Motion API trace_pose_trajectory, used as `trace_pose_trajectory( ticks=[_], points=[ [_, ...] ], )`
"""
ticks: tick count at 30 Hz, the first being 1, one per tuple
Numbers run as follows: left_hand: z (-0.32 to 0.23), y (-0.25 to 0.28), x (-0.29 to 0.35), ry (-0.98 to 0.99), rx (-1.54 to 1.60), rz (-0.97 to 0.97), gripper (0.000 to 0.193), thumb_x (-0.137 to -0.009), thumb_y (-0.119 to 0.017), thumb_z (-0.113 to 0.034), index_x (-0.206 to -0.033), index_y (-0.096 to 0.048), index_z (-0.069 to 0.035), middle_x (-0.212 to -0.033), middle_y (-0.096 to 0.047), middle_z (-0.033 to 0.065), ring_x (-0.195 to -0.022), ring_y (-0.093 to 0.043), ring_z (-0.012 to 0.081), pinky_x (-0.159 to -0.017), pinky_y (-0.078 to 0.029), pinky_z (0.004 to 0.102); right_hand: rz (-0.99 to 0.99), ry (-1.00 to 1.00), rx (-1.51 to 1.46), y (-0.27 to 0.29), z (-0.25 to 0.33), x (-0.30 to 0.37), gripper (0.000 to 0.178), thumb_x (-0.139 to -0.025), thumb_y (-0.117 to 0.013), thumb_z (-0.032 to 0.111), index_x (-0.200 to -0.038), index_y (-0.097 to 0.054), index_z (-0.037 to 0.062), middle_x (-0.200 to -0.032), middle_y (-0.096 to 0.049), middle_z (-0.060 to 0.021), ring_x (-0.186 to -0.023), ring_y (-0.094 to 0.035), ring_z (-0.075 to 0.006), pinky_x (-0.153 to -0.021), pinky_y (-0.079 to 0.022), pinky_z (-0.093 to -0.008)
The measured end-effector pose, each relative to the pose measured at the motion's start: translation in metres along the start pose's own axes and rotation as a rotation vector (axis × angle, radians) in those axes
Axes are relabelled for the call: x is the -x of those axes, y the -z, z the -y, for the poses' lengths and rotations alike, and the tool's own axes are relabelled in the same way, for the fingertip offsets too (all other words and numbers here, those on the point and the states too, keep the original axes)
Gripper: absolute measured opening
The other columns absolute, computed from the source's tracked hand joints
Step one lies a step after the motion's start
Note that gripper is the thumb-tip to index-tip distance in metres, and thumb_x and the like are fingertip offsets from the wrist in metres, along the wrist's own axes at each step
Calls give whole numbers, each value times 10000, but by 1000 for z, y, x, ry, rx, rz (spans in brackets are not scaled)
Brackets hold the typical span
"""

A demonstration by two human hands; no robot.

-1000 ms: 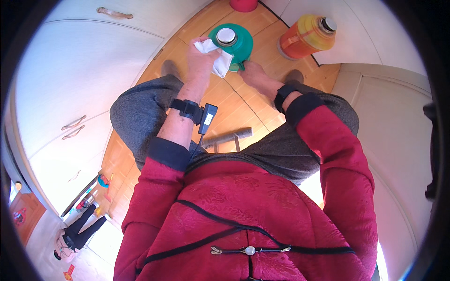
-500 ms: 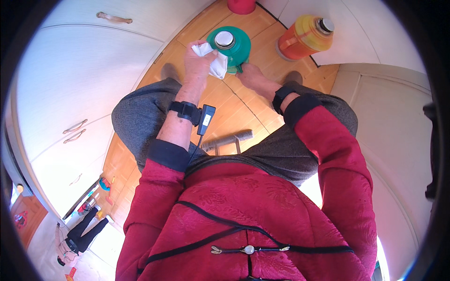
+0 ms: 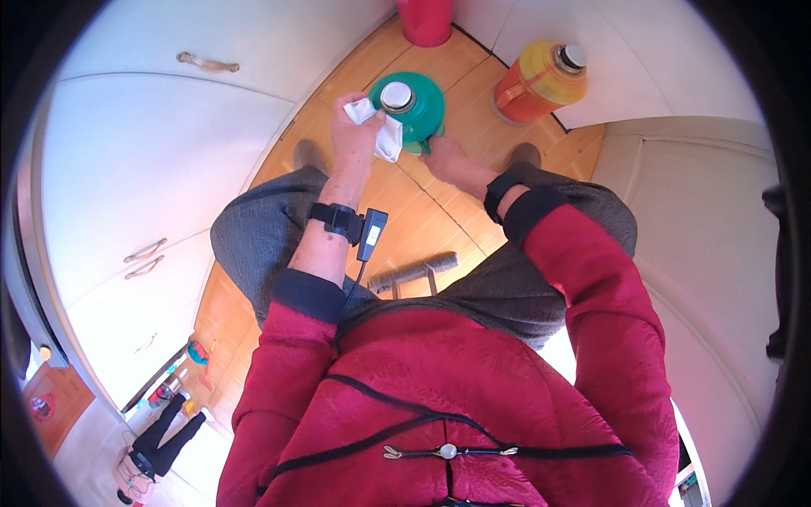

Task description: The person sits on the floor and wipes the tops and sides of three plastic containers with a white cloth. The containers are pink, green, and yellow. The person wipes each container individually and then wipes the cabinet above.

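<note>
The green flask point(image 3: 427, 101) stands on the wooden floor point(image 3: 414, 211) between the person's feet, its long axis upright as far as I can judge from up here, the silver cap point(image 3: 396, 95) on top. Both hands are at it, one to each side: the left hand point(image 3: 353, 135) is on its left flank, the grip narrow, thumb pinching a folded white cloth point(image 3: 389, 139) against the green shoulder, while the right hand point(image 3: 454, 160) comes in from the near right, its grip looking closed round the handle point(image 3: 427, 144), though the fingertips are hidden from me. Of the two, the left is nearer the cap, which lies just beyond its thumb, up and to the right. An orange and yellow flask point(image 3: 538, 83) stands apart, farther off to the right
</note>
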State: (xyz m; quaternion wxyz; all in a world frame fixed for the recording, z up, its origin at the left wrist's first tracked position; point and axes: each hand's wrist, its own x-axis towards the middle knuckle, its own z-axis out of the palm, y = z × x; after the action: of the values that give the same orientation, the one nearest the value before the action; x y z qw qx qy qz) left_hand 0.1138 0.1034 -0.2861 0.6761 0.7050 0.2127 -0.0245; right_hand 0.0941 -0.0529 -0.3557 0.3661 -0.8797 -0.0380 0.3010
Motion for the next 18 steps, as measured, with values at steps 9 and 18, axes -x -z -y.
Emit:
trace_pose_trajectory(
  ticks=[9, 18],
  points=[
    [-25, 1, -76, -70, -239, 349, 333, -816, -630, 39, -1139, -590, -34, -1054, -648, 62, -947, -613, 145, -828, -492, 278, 41, 38, -41, -3, -3, -3, 283, -838, -600, 214, -997, -595, -20, -979, -623, -249, -948, -597, -395, -793, -478, -449],
    [-75, -42, -95, -459, -1049, 832, 178, -788, -615, -84, -956, -673, -71, -884, -683, 112, -831, -652, 231, -718, -503, 342, 22, 1, -89, -7, -3, -3, 267, -828, -605, 233, -925, -610, -16, -913, -629, -237, -889, -611, -393, -760, -485, -453]
  ],
)
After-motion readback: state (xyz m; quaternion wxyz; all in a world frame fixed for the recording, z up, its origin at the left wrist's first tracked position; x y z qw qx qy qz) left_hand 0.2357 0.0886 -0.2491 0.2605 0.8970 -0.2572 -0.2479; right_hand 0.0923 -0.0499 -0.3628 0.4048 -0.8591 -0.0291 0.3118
